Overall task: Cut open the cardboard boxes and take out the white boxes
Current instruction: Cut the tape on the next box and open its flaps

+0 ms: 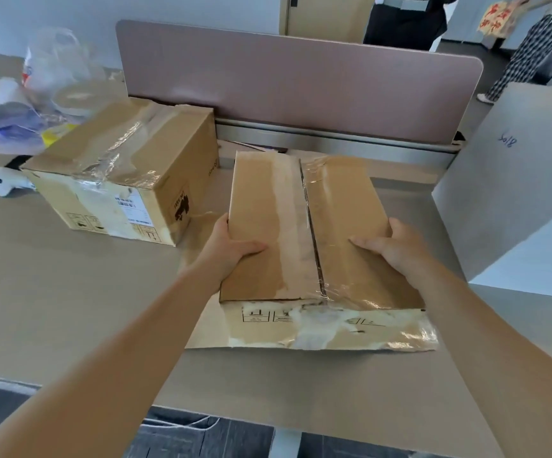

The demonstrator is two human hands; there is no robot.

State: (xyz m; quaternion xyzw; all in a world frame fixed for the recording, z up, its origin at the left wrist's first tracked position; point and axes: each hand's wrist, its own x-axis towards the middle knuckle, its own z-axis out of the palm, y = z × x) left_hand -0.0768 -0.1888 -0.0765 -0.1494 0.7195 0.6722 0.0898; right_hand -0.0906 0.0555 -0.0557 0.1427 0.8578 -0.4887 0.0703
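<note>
A brown cardboard box (288, 233) stands on the table in front of me, its two top flaps closed with a dark slit running down the middle and torn clear tape along it. My left hand (231, 249) grips the box's left side, thumb on top and fingers round the edge. On the right side my right hand (390, 246) holds the box the same way, thumb lying on the right flap. A second cardboard box (126, 173), taped shut with crumpled clear tape, sits to the left at the back. No white box shows.
A pink desk divider (301, 84) runs along the back. A large white box (516, 186) stands at the right. Plastic bags and tape rolls (53, 81) lie at the back left, a white controller (0, 185) beside the second box. People stand beyond the divider.
</note>
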